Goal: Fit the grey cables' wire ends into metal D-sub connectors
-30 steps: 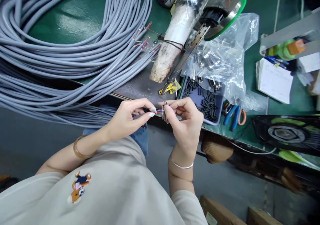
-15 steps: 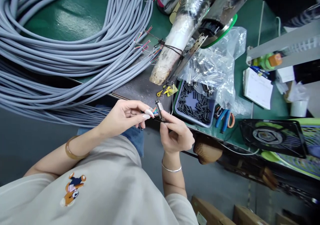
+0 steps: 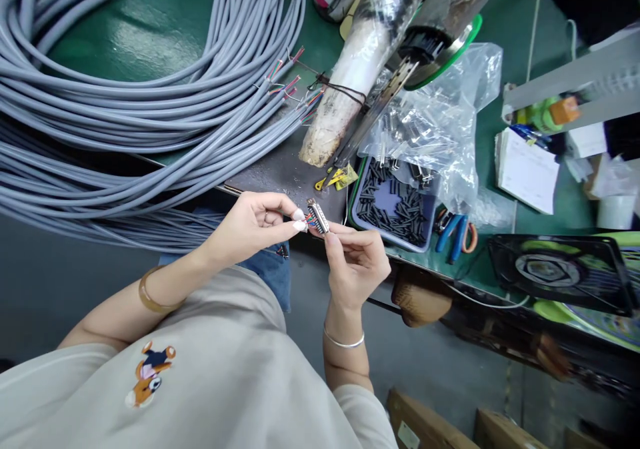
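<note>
Between my hands is a D-sub connector (image 3: 319,216), a metal-shelled plug with coloured wires (image 3: 310,221) joined to its back. My left hand (image 3: 263,221) pinches those wires between thumb and fingertips, close behind the plug. My right hand (image 3: 357,262) grips the plug's near end between thumb and index finger, its other fingers curled. The plug is tilted, its pin face turned to the right. A second small dark connector (image 3: 283,251) hangs below my left hand, in front of my jeans. What it is attached to is hidden.
Grey cables (image 3: 165,119) with stripped ends cover the left of the green bench. A plastic-wrapped tube (image 3: 340,106) leans over the middle. Further right lie a tray (image 3: 356,210) of black sleeves, a clear bag (image 3: 450,116), blue-handled pliers (image 3: 453,232) and a black fan (image 3: 555,269).
The connector has been turned so more of its pin face shows. My right thumb has moved up onto its near end. The view has shifted slightly.
</note>
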Action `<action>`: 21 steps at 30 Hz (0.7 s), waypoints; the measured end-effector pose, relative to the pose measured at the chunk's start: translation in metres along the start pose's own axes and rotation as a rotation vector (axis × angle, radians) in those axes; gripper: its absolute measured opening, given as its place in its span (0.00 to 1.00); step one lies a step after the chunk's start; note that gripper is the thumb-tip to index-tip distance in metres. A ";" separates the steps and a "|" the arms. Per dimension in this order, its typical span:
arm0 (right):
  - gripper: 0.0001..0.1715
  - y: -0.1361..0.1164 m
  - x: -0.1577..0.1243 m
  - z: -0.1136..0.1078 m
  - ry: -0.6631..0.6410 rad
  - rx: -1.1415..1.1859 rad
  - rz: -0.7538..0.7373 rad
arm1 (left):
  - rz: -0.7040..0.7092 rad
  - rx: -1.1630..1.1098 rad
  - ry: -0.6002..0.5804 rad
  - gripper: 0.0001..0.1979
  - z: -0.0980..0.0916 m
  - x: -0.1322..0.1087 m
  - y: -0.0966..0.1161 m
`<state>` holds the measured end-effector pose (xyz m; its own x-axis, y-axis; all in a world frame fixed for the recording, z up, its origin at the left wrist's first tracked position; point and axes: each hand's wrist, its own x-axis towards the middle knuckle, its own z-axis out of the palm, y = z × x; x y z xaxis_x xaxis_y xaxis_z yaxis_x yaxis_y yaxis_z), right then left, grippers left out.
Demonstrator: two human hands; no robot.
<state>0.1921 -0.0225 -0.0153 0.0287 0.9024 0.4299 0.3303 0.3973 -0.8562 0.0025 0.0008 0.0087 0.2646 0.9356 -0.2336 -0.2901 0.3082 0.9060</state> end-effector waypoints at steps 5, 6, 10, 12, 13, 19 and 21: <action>0.02 0.001 0.007 -0.008 0.278 -0.230 -0.224 | -0.023 -0.055 -0.038 0.07 -0.002 0.004 -0.003; 0.04 -0.001 0.011 -0.009 0.386 -0.265 -0.298 | -0.025 -0.065 -0.045 0.07 -0.002 0.005 -0.005; 0.09 -0.010 0.027 -0.009 0.691 -0.293 -0.495 | -0.035 -0.090 -0.056 0.09 -0.005 0.007 -0.010; 0.09 -0.014 0.030 -0.008 0.600 -0.245 -0.493 | -0.030 -0.094 -0.060 0.09 -0.005 0.007 -0.011; 0.13 -0.016 0.030 -0.007 0.518 -0.223 -0.474 | -0.025 -0.091 -0.062 0.08 -0.006 0.007 -0.011; 0.16 -0.016 0.015 -0.007 0.216 -0.269 -0.370 | 0.012 -0.067 -0.015 0.08 -0.007 0.006 -0.011; 0.15 -0.015 0.011 -0.007 0.131 -0.357 -0.415 | 0.021 -0.075 -0.017 0.07 -0.007 0.007 -0.012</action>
<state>0.1943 -0.0192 0.0040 -0.0623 0.6450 0.7617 0.6367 0.6134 -0.4673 0.0012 0.0045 -0.0065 0.2730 0.9393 -0.2079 -0.3637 0.3008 0.8816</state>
